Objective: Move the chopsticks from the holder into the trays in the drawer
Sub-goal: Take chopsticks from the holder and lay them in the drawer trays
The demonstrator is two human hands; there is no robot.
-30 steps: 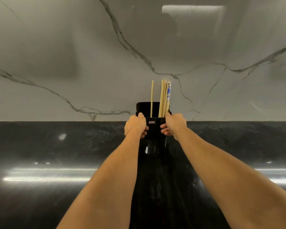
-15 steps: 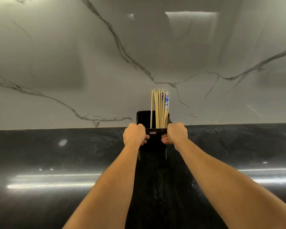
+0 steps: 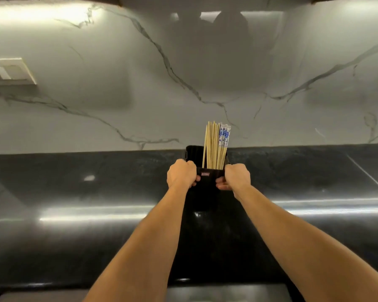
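A black rectangular holder [image 3: 205, 186] stands on the dark glossy countertop [image 3: 74, 192], near the marble backsplash. Several pale wooden chopsticks [image 3: 212, 147] stick up from its right side, together with a few in blue-and-white paper sleeves [image 3: 224, 136]. My left hand [image 3: 180, 174] grips the holder's left side, fingers curled round the front. My right hand [image 3: 236, 176] grips its right side the same way. The holder's lower part merges with the dark counter. No drawer or tray shows clearly.
A white marble backsplash [image 3: 140, 83] with grey veins rises behind the counter. A wall socket plate [image 3: 9, 71] sits at the far left. The counter's front edge [image 3: 52, 284] runs along the bottom, with a paler surface below it.
The holder with both hands on it has come toward me, away from the wall. The chopsticks have gathered into a bunch on the right side. The view has tilted and shows more wall.
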